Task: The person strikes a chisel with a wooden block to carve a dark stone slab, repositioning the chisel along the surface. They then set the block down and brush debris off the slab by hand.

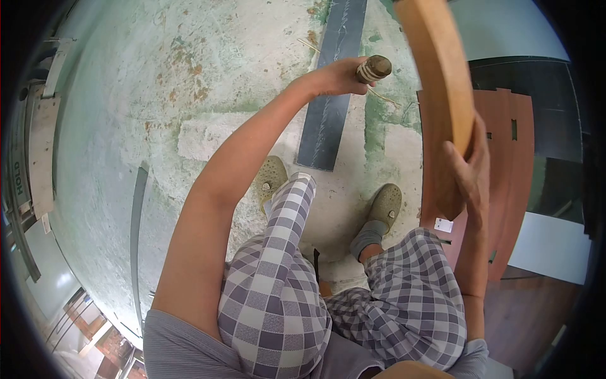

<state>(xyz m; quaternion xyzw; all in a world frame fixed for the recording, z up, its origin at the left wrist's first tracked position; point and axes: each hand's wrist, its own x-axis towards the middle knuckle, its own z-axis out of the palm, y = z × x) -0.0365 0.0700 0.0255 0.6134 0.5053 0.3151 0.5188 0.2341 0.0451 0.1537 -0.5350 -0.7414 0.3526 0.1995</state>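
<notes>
My left hand [344, 77] is closed around a short handle [374, 69] with a dark, round end and light bands; the rest of that object is hidden behind the hand. My right hand [472, 165] grips the lower part of a long, thick wooden piece [442, 76], thumb on its face and fingers behind it. The piece stands up at the right and runs out of the top of the view. Beneath my left hand, a dark grey strip [325, 132] lies on the floor.
Reddish-brown slotted panels [511, 158] lie at the right, beside dark and pale sheets [548, 247]. A narrow grey strip [136, 234] is on the worn floor [164, 82] at the left. Stacked boards [44, 151] stand at the far left. My feet are on the floor below the dark strip.
</notes>
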